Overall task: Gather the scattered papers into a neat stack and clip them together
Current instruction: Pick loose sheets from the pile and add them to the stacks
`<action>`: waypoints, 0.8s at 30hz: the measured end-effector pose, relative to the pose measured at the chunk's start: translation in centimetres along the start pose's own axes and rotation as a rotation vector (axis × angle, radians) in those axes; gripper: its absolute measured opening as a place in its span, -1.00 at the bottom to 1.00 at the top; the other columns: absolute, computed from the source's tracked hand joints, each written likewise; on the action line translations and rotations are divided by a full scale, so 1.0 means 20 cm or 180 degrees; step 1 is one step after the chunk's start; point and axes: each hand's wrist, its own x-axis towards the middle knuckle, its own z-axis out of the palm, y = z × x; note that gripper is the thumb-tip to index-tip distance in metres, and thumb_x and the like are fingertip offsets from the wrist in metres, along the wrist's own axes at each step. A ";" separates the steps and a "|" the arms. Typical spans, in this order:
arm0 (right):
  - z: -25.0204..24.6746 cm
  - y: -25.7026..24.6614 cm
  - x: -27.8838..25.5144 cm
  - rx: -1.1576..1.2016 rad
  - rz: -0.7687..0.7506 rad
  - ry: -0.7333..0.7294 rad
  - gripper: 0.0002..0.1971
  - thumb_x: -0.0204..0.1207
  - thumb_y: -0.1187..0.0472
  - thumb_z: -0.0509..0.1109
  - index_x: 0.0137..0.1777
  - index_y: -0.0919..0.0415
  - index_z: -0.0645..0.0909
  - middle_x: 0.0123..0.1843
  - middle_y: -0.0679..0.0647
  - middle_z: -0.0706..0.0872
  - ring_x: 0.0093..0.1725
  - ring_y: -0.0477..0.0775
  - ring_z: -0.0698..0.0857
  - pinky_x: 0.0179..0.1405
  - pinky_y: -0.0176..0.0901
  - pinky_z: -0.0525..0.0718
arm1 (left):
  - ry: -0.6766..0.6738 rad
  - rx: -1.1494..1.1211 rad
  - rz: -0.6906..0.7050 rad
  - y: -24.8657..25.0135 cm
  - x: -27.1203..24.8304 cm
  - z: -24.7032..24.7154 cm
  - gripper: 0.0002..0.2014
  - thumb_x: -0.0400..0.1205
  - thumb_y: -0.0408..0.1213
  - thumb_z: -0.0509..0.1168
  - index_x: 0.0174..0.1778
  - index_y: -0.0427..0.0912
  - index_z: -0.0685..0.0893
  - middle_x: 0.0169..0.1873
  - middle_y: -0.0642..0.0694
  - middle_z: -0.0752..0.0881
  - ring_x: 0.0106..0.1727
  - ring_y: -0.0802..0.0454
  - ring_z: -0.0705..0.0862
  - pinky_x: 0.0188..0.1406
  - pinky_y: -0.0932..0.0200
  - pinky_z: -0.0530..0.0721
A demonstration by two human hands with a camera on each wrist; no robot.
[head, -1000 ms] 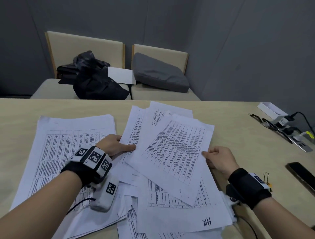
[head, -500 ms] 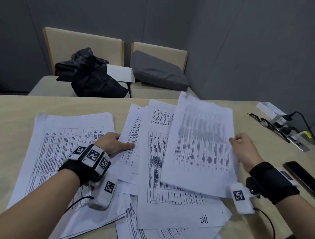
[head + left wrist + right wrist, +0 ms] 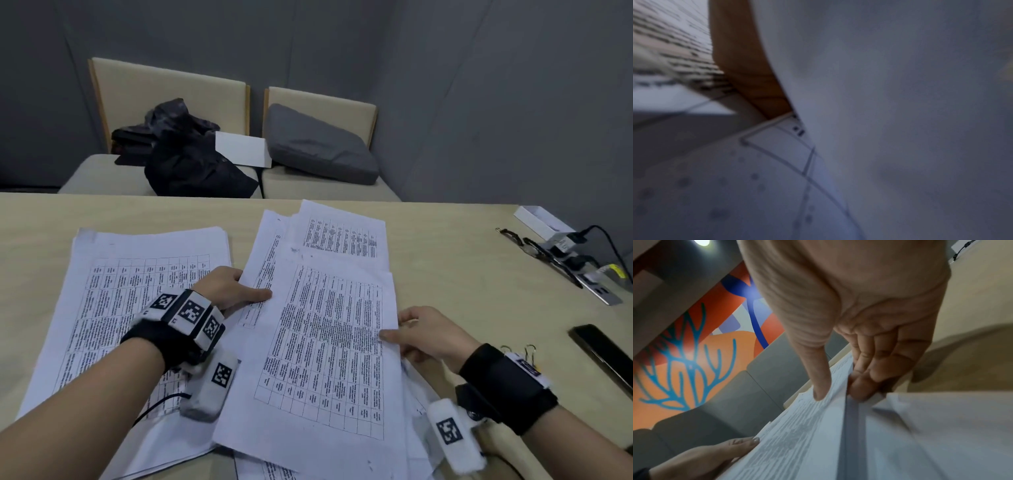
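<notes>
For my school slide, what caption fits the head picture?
Right hand pinches a sheet; left hand steadies the papers.

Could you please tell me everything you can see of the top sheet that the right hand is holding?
The top sheet is white paper printed with a black ruled table of small text, too fine to read. It lies face up, slightly skewed, on the loose pile at the middle of the table. The right hand pinches its right edge, thumb on top and fingers beneath. The left hand touches its left edge with an extended finger.
</notes>
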 end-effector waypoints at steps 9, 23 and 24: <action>0.07 -0.05 0.02 -0.0333 -0.0421 0.0319 -0.52 0.29 0.23 0.68 0.16 0.11 0.56 0.09 0.00 0.74 0.04 -0.07 0.76 -0.13 -0.36 0.67 | 0.0030 -0.0054 -0.0051 0.00 0.00 0.01 -0.65 0.47 -0.01 0.51 -0.03 -0.23 0.75 -0.84 0.14 0.51 -0.84 0.27 0.38 -0.72 0.37 0.29; 0.18 -0.15 0.00 -0.0977 -0.0599 -0.0161 -0.46 0.28 -0.05 0.61 0.25 -0.02 0.55 0.21 -0.11 0.72 0.19 -0.05 0.70 0.30 -0.05 0.63 | 0.0075 -0.0098 0.0006 -0.03 0.02 0.02 -0.66 0.43 0.01 0.53 -0.01 -0.14 0.78 -0.57 0.13 0.70 -0.61 0.18 0.56 -0.62 0.36 0.41; 0.18 -0.16 -0.01 -0.0867 -0.0629 -0.0182 -0.42 0.28 0.00 0.62 0.28 -0.03 0.50 0.20 -0.15 0.72 0.18 -0.08 0.70 0.30 -0.04 0.63 | 0.0059 -0.0124 0.0002 -0.03 0.02 0.02 -0.66 0.44 0.00 0.53 0.00 -0.13 0.77 -0.57 0.13 0.70 -0.62 0.20 0.56 -0.63 0.37 0.40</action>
